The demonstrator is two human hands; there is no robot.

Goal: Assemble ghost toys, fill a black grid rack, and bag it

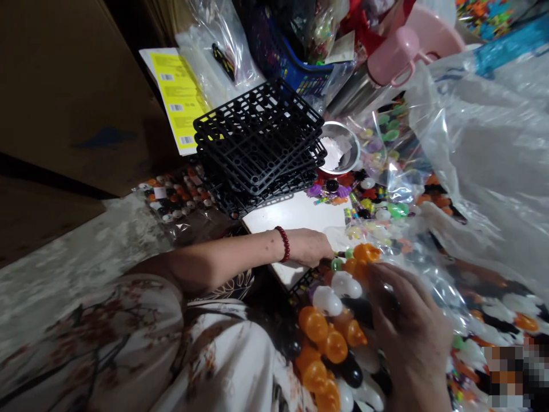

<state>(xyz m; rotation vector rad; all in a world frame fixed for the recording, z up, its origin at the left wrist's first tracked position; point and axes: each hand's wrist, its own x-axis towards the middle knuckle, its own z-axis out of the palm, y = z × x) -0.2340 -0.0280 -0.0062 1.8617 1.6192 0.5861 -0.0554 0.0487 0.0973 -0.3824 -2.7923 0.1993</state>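
My left hand, wearing a dark red bead bracelet, reaches in from the left with its fingers drawn together beside a small green plastic piece. What its fingertips hold is hidden. My right hand is curled, with its fingertips by an orange plastic piece; a dark shiny spot shows within its grip, too unclear to name. Between and below the hands, several rounded plastic pieces stand in rows: white ones, orange ones and a black one. A black grid tray shows partly under them.
Stacked black grid trays stand behind a white board. Nearby are a metal bowl, a blue basket, yellow label sheets and a pink-lidded flask. Clear plastic bags and loose pieces lie right; cardboard boxes left.
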